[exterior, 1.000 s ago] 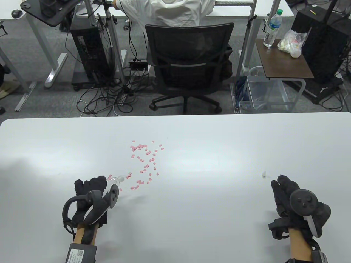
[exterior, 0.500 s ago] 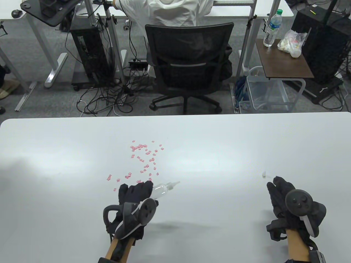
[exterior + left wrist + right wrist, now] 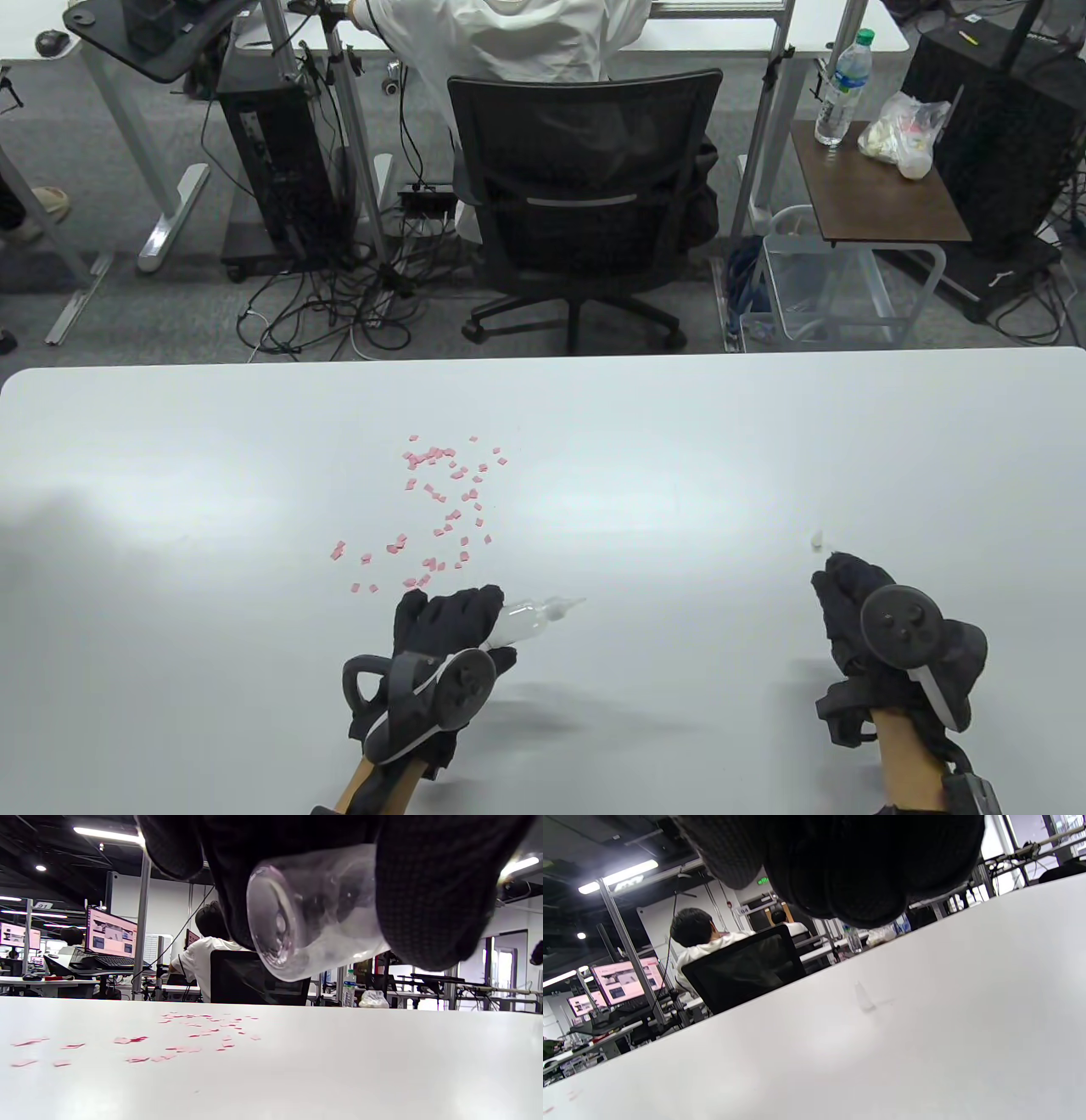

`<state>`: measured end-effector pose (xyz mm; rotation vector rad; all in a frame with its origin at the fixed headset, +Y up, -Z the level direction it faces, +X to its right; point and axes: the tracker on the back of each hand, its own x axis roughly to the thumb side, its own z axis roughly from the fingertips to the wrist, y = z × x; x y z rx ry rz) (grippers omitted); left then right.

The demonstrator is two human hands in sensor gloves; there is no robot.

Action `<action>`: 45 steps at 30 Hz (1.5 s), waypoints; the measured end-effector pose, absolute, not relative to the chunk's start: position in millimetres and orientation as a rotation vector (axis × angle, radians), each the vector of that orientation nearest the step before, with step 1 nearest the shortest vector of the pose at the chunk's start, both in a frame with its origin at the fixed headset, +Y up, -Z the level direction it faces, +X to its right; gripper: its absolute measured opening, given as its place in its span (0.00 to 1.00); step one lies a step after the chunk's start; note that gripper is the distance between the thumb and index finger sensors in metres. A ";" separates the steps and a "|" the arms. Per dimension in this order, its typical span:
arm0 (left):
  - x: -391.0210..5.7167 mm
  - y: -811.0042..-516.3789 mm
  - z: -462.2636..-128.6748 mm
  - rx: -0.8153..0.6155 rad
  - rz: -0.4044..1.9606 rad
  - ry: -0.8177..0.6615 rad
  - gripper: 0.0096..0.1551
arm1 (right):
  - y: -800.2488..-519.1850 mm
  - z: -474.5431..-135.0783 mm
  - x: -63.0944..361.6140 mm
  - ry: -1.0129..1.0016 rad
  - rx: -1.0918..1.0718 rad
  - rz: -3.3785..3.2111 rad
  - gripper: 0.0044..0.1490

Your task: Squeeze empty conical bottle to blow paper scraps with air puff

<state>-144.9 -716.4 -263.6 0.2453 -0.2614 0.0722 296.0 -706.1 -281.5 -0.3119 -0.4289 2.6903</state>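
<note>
Pink paper scraps (image 3: 437,501) lie strewn in a loose trail left of the frame's centre on the white table (image 3: 679,441), a spread that could come from puffs already given, though nothing here proves it. The left hand (image 3: 445,632), low and left of centre in the table view, grasps the clear conical bottle (image 3: 530,615) around its body, nozzle aimed right and away from the scraps. I judge re-aiming and a fresh squeeze are left, while the right hand (image 3: 857,598), lower right, rests curled on nothing beside a small cap (image 3: 817,538).
</note>
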 end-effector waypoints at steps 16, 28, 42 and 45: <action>-144.6 -715.2 -262.3 0.242 0.070 -0.299 0.44 | -715.4 -355.4 341.0 -0.093 -0.768 2.584 0.40; -142.0 -715.9 -261.3 0.239 0.050 -0.311 0.44 | -751.0 -400.7 303.2 0.062 -0.808 2.810 0.37; -149.9 -713.9 -264.2 0.250 0.059 -0.282 0.44 | -745.5 -392.9 278.7 -0.139 -0.649 2.943 0.24; -150.5 -713.6 -264.3 0.252 0.056 -0.277 0.44 | -727.7 -374.6 259.1 -0.209 -0.422 2.919 0.24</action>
